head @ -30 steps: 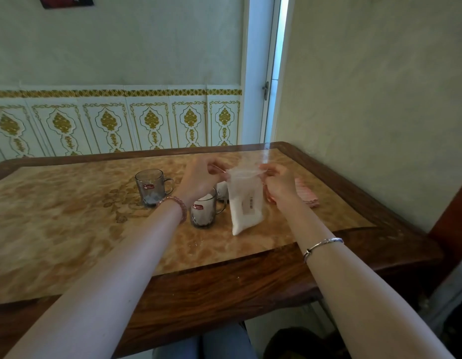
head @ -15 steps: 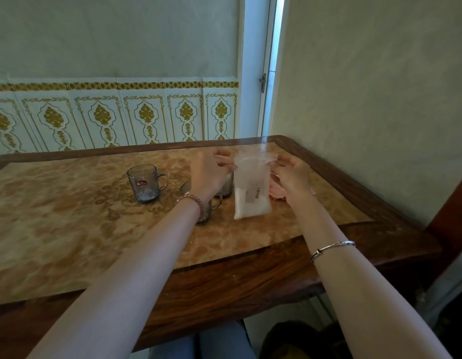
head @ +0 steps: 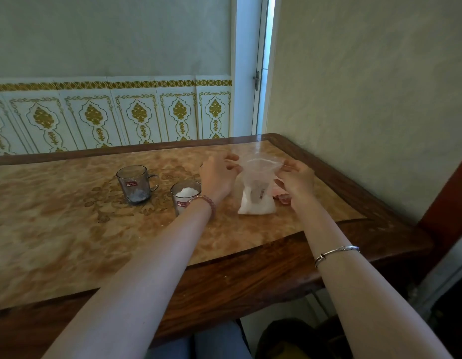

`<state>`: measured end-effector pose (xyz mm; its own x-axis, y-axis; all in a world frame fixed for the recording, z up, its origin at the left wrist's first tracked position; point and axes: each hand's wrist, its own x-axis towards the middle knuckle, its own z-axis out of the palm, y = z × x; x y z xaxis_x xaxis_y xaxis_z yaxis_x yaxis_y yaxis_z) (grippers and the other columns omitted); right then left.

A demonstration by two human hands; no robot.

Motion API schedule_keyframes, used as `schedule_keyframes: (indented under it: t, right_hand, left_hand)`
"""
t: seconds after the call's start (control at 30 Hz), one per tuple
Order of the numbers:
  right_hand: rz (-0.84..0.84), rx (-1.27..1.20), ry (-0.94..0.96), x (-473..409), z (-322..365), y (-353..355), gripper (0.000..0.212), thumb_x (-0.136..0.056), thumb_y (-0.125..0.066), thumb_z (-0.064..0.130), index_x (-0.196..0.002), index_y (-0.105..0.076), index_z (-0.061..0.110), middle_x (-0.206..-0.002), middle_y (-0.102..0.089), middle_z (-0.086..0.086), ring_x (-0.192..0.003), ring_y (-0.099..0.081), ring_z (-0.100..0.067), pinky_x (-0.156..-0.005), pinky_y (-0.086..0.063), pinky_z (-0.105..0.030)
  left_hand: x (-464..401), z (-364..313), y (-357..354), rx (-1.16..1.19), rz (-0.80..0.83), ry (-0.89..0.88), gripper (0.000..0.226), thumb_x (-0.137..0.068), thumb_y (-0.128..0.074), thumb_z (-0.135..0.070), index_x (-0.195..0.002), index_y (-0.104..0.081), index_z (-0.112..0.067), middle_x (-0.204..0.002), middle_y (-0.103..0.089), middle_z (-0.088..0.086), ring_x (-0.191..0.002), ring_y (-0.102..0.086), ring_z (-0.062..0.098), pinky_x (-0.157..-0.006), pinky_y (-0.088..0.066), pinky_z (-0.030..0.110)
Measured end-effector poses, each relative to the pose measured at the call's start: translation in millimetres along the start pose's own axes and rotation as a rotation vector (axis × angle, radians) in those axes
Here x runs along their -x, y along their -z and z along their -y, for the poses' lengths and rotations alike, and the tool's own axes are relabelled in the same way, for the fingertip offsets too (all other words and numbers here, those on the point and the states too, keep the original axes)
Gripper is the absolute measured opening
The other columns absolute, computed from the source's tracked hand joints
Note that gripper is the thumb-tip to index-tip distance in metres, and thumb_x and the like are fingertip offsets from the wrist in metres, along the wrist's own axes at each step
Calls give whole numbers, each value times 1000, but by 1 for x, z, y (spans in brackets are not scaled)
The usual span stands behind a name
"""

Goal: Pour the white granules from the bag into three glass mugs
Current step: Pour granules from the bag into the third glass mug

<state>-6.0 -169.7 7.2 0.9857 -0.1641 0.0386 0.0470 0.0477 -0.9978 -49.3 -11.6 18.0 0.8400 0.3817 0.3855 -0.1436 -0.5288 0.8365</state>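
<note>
A clear plastic bag with white granules in its lower part stands upright on the table. My left hand pinches the bag's top left corner and my right hand pinches its top right corner. One glass mug at the left holds a little white at its bottom. A second glass mug, heaped with white granules, stands just left of my left wrist. A third mug is hidden behind my left hand.
The marbled table has a dark wooden rim at the front and right. A pink cloth lies behind my right hand. A wall stands close on the right, and a door behind the table's far corner.
The bag went from hanging tilted above the table to standing upright on it, further right. Both hands moved with it, uncovering the heaped mug.
</note>
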Motion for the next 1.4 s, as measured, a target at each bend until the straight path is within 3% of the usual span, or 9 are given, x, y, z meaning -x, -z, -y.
schedule_keyframes:
  t: [0.2, 0.33, 0.6, 0.67, 0.83, 0.9, 1.07, 1.23, 1.4]
  right_hand:
    - [-39, 34, -68, 16, -1, 6, 50, -86, -70, 6, -132, -54, 16, -116, -63, -3, -84, -63, -14, -63, -52, -22]
    - [-12, 111, -109, 35, 1, 2, 40, -84, -71, 10, -121, -57, 13, -111, -64, -8, -92, -64, -20, -56, -48, -22]
    - [418, 240, -99, 82, -10, -28, 2, -90, -67, 17, -92, -67, 16, -100, -71, -6, -95, -66, -18, -85, -58, -34]
    - [472, 299, -63, 88, -17, -44, 10, -90, -67, 17, -99, -70, 16, -104, -71, -5, -102, -65, -20, -96, -53, -38]
    - [520, 339, -76, 95, -35, -80, 46, -90, -65, 15, -134, -57, 10, -120, -62, -8, -111, -59, -24, -92, -51, -36]
    - [516, 366, -37, 97, -43, -91, 52, -90, -64, 11, -140, -51, 8, -129, -58, -9, -119, -55, -24, -97, -47, -34]
    - [478, 372, 31, 98, -55, -109, 33, -87, -60, -2, -119, -64, 5, -107, -65, -5, -109, -60, -25, -93, -49, -36]
    - [442, 405, 70, 89, -60, -127, 27, -79, -56, -11, -93, -66, 10, -95, -67, -6, -101, -63, -27, -87, -52, -39]
    - [447, 351, 65, 80, -62, -147, 42, -79, -56, -12, -117, -66, 3, -109, -67, -7, -111, -61, -23, -90, -50, -31]
  left_hand:
    - [11, 7, 27, -74, 42, -14, 22, -93, -58, -15, -113, -67, -13, -108, -69, -5, -98, -62, 5, -84, -47, 22]
    - [24, 8, 47, -99, 16, -19, 20, -94, -57, -15, -110, -68, -14, -109, -67, -6, -100, -60, 6, -79, -47, 18]
    - [53, 35, 103, -131, -79, 116, 28, -93, -51, -8, -118, -65, -9, -120, -64, 5, -113, -58, 21, -91, -45, 28]
    - [61, 43, 114, -105, -87, 177, 29, -94, -52, -11, -122, -59, -11, -124, -61, 5, -114, -57, 26, -92, -47, 36]
    - [71, 62, 126, -168, 36, 253, 40, -97, -51, -17, -136, -47, -11, -139, -49, 4, -104, -55, 12, -81, -47, 24]
    - [72, 70, 126, -153, 91, 275, 42, -97, -52, -17, -138, -46, -11, -140, -49, 4, -110, -55, 14, -89, -49, 27]
    - [71, 81, 118, -103, 173, 311, 48, -95, -54, -13, -141, -43, -11, -140, -50, 5, -127, -48, 20, -105, -43, 40]
    - [64, 85, 105, -40, 96, 262, 44, -93, -52, -2, -136, -49, -7, -135, -55, 4, -127, -50, 19, -96, -41, 23]
    - [49, 95, 109, -47, -1, 240, 43, -90, -47, 6, -130, -56, -6, -129, -61, 6, -123, -54, 18, -97, -44, 23]
